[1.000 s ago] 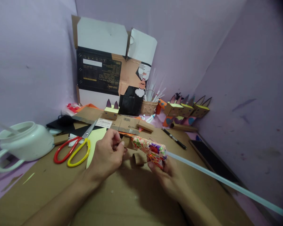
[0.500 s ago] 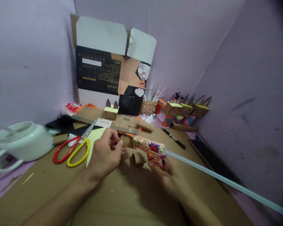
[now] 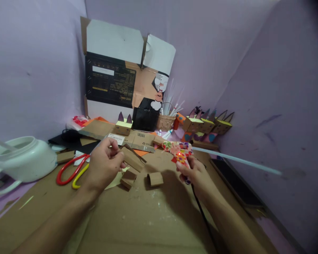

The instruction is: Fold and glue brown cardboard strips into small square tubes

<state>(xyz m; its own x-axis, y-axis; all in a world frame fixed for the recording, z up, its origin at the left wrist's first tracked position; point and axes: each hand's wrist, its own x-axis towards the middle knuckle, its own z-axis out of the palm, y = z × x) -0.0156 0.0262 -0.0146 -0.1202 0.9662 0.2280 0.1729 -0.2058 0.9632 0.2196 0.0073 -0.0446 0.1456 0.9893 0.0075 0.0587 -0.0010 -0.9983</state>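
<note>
Between the fingers of my left hand point(image 3: 106, 164) is a folded cardboard piece point(image 3: 133, 158), tilted above the table. My right hand point(image 3: 194, 173) is wrapped around the handle of a flower-patterned hot glue gun point(image 3: 180, 151); its small light glows red. The gun's nozzle points left, apart from the cardboard piece, and a long glue stick point(image 3: 235, 160) juts from its back to the right. Below the hands, a small folded cardboard tab point(image 3: 128, 179) and a second cardboard tab point(image 3: 155, 179) lie on the cardboard-covered table point(image 3: 132, 222).
Scissors point(image 3: 71, 171) with red and yellow handles and a white pot point(image 3: 23, 158) are at left. Behind stand a cardboard box head with ears point(image 3: 123, 126), a basket of glue sticks point(image 3: 166, 120) and an unfolded carton point(image 3: 111, 77). A dark flat panel point(image 3: 237, 181) lies right; a black cord point(image 3: 201, 211) trails down.
The glue gun has moved right and up, away from the cardboard piece. My left hand has shifted left with the piece, baring the small tabs below.
</note>
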